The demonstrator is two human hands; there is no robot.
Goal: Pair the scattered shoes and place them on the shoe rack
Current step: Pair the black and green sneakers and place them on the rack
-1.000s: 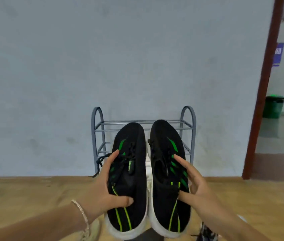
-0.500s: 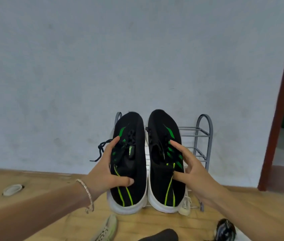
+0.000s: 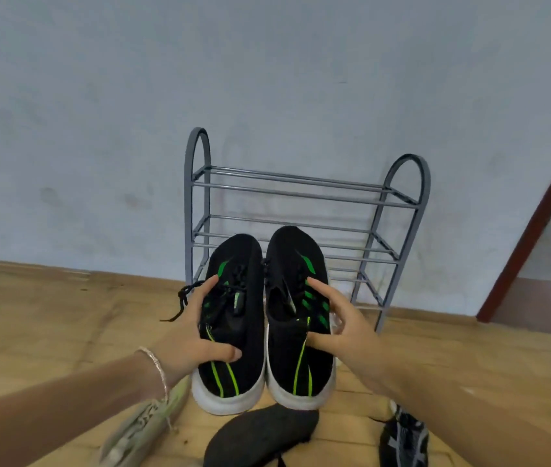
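Rack [image 3: 304, 187] against wall, all visible shelves bare. I hold black-green pair in air before its lower shelves, toes toward rack. Left hand [image 3: 196, 332] clamped round left shoe [image 3: 238, 332], right hand [image 3: 341, 328] round right shoe [image 3: 296, 318] — fingers wrapped at midfoot. Judging light, knit upper soft, sole stiff — best gripped by sides. Lace [image 3: 180, 303] dangles, may snag.

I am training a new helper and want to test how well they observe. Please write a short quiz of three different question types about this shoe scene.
1. True or false: a shoe already sits on the top shelf of the shoe rack.
2. What does the left hand hold? A) the left black-and-green shoe B) the pale green shoe C) nothing
3. Fill in: the right hand grips the right black-and-green shoe, toes pointing toward the ____.

Key: 1 false; 2 A; 3 rack.
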